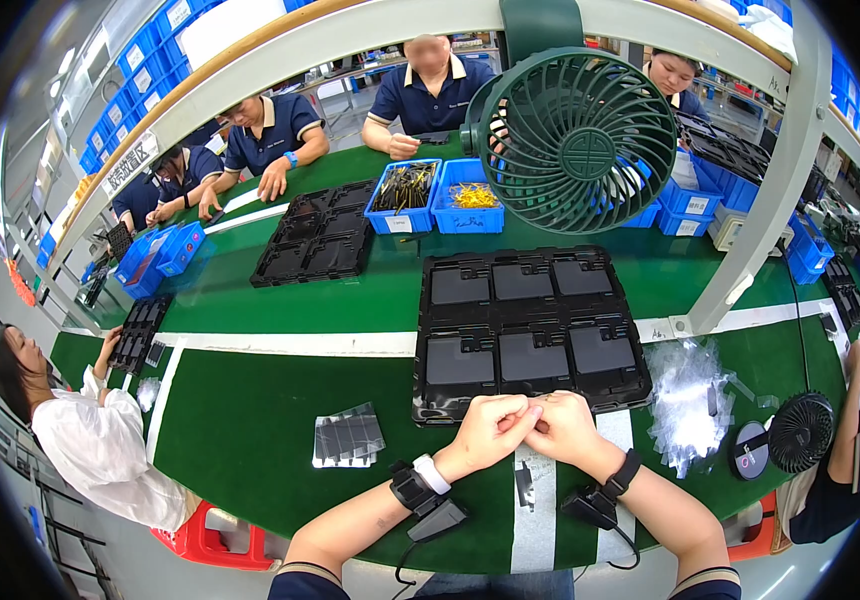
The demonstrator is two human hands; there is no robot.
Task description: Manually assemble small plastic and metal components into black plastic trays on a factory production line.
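My left hand [488, 432] and my right hand [572, 432] meet at the near edge of a black moulded tray [528, 318]. The fingers of both are closed and pressed together at the tips. Whatever they pinch is hidden or too small to make out. Flat dark grey panels [532, 357] lie in the tray's compartments. To the left of my hands rests a small stack of grey rectangular pieces in clear film [348, 438]. A heap of clear plastic film [688, 405] lies to the right. Below my hands, a small dark strip [524, 487] sits on a white band across the green table.
A large dark green fan [590, 140] hangs over the far side, near a white post [760, 190]. Blue bins hold dark pieces [405, 188] and yellow pieces [472, 195]. Another black tray [318, 235] stands far left. A small black fan [801, 432] is at right. Co-workers sit around the table.
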